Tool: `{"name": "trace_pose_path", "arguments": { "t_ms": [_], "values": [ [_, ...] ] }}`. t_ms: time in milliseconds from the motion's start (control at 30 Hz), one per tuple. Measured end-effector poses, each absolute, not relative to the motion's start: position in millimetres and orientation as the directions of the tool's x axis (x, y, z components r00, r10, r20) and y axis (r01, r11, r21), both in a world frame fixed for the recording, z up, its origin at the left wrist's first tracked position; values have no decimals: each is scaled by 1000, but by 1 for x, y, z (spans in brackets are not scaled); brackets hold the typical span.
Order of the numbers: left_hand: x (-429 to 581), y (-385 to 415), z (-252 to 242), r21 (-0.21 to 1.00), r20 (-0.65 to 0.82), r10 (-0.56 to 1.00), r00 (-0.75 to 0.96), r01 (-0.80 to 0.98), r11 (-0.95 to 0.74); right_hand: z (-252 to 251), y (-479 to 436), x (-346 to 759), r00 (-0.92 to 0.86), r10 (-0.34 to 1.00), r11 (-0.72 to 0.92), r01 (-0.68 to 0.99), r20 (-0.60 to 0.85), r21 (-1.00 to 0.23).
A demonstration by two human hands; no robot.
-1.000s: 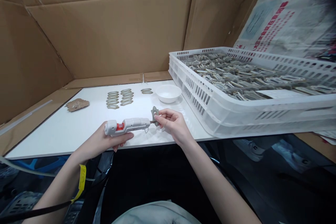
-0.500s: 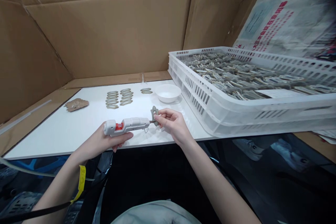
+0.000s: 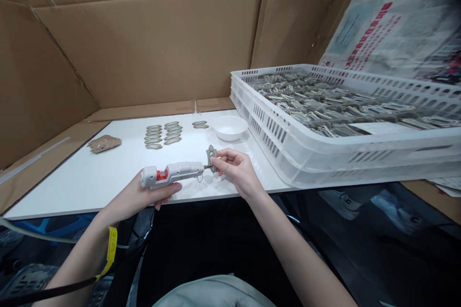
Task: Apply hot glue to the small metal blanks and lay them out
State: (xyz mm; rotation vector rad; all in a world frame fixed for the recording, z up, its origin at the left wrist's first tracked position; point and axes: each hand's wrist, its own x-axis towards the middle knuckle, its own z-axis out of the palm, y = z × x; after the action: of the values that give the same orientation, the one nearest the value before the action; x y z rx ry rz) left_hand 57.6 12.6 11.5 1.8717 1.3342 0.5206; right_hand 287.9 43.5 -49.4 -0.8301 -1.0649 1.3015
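We see our left hand (image 3: 140, 196) gripping one white plastic glue gun (image 3: 173, 173), our right hand (image 3: 236, 172) pinching one grey metal piece (image 3: 211, 157) — roughly ten more lie in rows (image 3: 163, 134); the white slotted crate (image 3: 324, 153) holds heaps.

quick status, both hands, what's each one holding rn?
Left hand: closed around the glue gun, nozzle pointing at the metal piece.
Right hand: fingertips pinch the small metal piece, held upright at the nozzle.

Small workshop bench for hand assembly: white work board (image 3: 108, 172) walled in by cardboard sheets (image 3: 144, 43), white plastic crate (image 3: 324, 153) heaped with metal parts on the right.
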Motion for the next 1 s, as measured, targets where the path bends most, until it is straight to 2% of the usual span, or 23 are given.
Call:
{"name": "trace_pose_path", "arguments": {
  "t_ms": [200,367,633,867,1000],
  "values": [
    [55,10,10,777,-116,937,330,618,-121,-50,44,289,-32,991,116,-316,133,-942],
    [48,11,7,796,-68,933,353,583,-162,-49,43,289,-19,992,112,-308,123,-945],
    [32,10,-8,922,61,901,429,323,-216,-50,44,289,-3,993,109,-308,115,-945],
    [11,16,-30,937,219,925,311,197,-288,-49,46,289,-8,996,84,-297,90,-951],
    [0,21,-38,947,276,923,268,90,-309,-42,49,289,-28,993,103,-232,113,-967]
  ]
}}
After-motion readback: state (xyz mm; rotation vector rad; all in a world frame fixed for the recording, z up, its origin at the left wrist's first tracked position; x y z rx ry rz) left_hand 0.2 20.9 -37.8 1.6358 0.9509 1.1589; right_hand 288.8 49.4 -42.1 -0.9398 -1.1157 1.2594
